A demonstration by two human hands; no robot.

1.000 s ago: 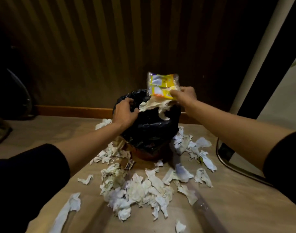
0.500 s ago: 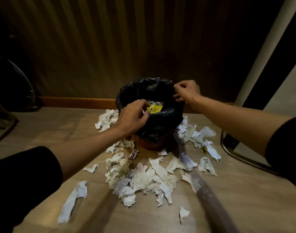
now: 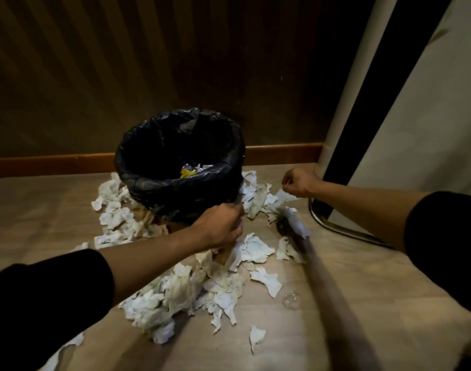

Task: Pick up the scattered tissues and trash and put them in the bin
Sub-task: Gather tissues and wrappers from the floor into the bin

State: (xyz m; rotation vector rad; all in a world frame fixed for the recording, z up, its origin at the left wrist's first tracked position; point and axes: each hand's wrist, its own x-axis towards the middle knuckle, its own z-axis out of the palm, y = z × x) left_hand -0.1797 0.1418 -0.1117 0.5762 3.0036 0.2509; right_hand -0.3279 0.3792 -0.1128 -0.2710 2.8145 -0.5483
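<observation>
A bin with a black liner [image 3: 138,180] stands on the wooden floor against the wall. A yellow wrapper [image 3: 187,172] and crumpled trash lie inside it. White tissues are scattered around it: a big heap in front [image 3: 175,293], some at its left [image 3: 113,218], some at its right [image 3: 258,196]. My left hand [image 3: 219,227] is low in front of the bin, fingers curled down over the tissues and hidden from view. My right hand [image 3: 300,182] hovers right of the bin, fingers closed, just above a tissue.
A long brown stick [image 3: 325,279] lies on the floor from the right-hand tissues toward me. A curved metal tube [image 3: 336,227] and a white panel stand at the right. A small clear plastic piece [image 3: 290,299] lies near the stick. A slatted wall is behind the bin.
The yellow wrapper and tissue went from my right hand into the bin. Both hands have left the bin's rim and dropped toward the tissues on the floor.
</observation>
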